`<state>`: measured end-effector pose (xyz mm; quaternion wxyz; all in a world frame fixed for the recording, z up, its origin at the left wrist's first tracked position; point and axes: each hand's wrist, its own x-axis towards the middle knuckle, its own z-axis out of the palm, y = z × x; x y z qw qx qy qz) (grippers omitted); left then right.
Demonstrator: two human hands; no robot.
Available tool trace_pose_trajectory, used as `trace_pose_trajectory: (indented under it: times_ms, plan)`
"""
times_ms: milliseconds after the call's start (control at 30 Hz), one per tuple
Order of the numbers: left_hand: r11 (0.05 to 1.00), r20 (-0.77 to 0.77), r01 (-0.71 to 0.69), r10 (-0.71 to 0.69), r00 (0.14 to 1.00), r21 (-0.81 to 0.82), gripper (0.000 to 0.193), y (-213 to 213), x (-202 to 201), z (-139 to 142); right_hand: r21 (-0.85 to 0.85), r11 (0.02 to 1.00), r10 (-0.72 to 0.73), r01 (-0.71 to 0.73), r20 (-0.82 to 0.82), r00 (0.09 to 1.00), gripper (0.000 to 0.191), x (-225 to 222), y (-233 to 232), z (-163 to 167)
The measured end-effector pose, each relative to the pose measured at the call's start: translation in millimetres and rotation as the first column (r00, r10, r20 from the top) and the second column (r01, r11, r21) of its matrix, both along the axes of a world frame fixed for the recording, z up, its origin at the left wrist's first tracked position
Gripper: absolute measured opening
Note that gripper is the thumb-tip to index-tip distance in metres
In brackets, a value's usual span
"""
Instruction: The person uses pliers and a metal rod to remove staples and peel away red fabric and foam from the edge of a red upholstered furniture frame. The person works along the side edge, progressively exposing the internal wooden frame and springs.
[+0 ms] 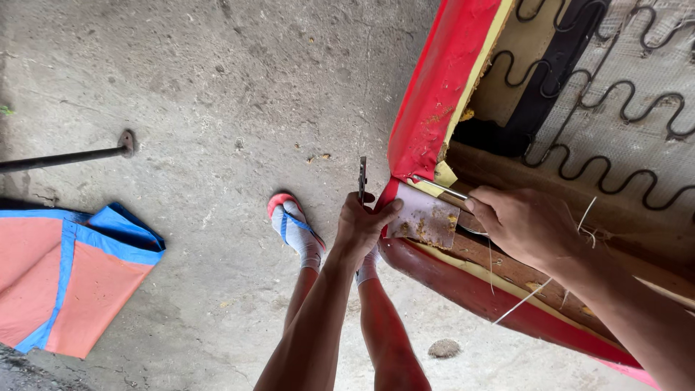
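Here my left hand (360, 226) clamps pliers (363, 179) and cover flap (427, 217); right hand (525, 224) grips a metal tool (443, 188), which might slip and gouge my thumb.

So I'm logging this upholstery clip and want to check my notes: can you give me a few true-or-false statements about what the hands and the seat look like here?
1. The left hand grips the red cover flap and a metal tool. True.
2. The right hand is empty. False: it holds a thin metal tool against the seat frame.
3. Zigzag springs are exposed. True.
4. The floor is carpeted. False: bare concrete.
5. A red and blue cloth lies on the floor. True.
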<state>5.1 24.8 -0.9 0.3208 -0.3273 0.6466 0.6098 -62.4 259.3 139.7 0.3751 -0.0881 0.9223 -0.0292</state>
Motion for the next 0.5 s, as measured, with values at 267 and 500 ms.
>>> trace_pose_trajectory:
  times_ms: [267, 500]
  plan:
    - [0.998, 0.047, 0.016, -0.019, 0.999, 0.059, 0.076, -2, -2, 1, 0.095, 0.983, -0.172, 0.158, 0.164, 0.971, 0.036, -8, -17, 12]
    - [0.997, 0.039, 0.04, -0.042, 0.998, 0.068, 0.081, -5, -1, 1, 0.091, 0.977, -0.204, 0.193, 0.137, 0.969, 0.04, 1, -28, 22]
